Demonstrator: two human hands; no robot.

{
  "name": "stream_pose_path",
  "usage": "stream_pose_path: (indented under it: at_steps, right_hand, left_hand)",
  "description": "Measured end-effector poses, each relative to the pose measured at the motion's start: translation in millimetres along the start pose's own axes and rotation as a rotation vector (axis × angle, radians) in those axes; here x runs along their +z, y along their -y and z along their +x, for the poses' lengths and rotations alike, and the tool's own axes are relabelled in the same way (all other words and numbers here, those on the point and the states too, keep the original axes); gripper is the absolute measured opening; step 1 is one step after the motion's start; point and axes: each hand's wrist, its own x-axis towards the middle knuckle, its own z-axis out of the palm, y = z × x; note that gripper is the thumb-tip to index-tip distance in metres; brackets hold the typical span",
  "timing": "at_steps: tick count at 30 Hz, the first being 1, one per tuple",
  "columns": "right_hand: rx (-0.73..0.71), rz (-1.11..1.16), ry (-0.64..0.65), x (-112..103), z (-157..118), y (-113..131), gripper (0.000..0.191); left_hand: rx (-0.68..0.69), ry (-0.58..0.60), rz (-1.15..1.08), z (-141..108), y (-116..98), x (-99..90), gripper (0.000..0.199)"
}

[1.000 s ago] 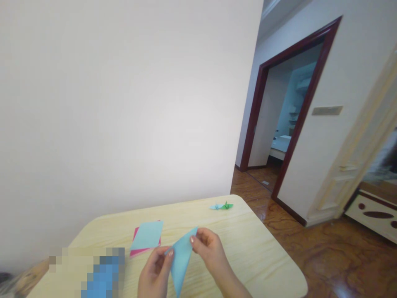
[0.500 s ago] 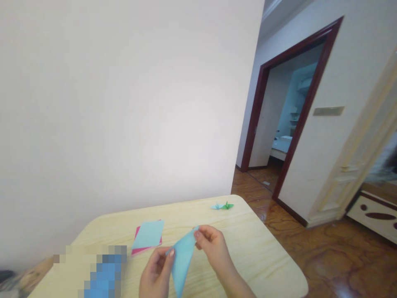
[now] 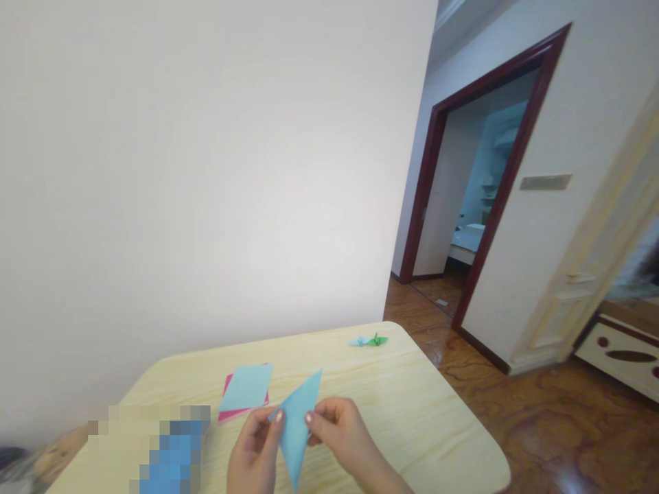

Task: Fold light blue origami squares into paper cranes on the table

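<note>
Right hand (image 3: pixel 340 433) has dropped lower and closer to the left hand (image 3: pixel 252 456) since the earlier frame, and the blue folded paper (image 3: pixel 295 427) has swung nearer upright. Its long axis runs from a sharp tip at 1 o'clock to a tip at 6 o'clock, above the near edge of the pale wood-grain table (image 3: pixel 412 425). Both hands grasp it, curled, each pinching one side between its fingertips. At 11 o'clock, a pale blue sheet (image 3: pixel 246 387) lies over a pink sheet (image 3: pixel 227 388). Further out at 12 o'clock sit a pale blue origami crane (image 3: pixel 357 342) and a green origami crane (image 3: pixel 378 340). A wall plaque (image 3: pixel 546 182) at 2 o'clock is unreadable.
</note>
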Motion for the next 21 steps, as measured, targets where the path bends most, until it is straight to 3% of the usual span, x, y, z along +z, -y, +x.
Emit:
stream_pose_path:
  at_steps: [5, 9, 13, 21]
  right_hand:
    - [-0.02, -0.092, -0.096, 0, 2, -3, 0.038]
    - [-0.042, -0.219, -0.039, -7, 3, -3, 0.024]
    - [-0.048, -0.267, 0.026, -10, 4, -4, 0.017]
    - [0.105, -0.222, 0.101, -12, 2, -6, 0.02]
  left_hand:
    - [-0.024, 0.104, 0.014, 10, 9, -6.1, 0.035]
    - [-0.022, 0.315, 0.103, 28, 5, -8.3, 0.034]
    - [0.018, 0.486, 0.318, 42, -5, 1.2, 0.026]
    - [0.046, 0.403, 0.364, 50, -3, 6.4, 0.034]
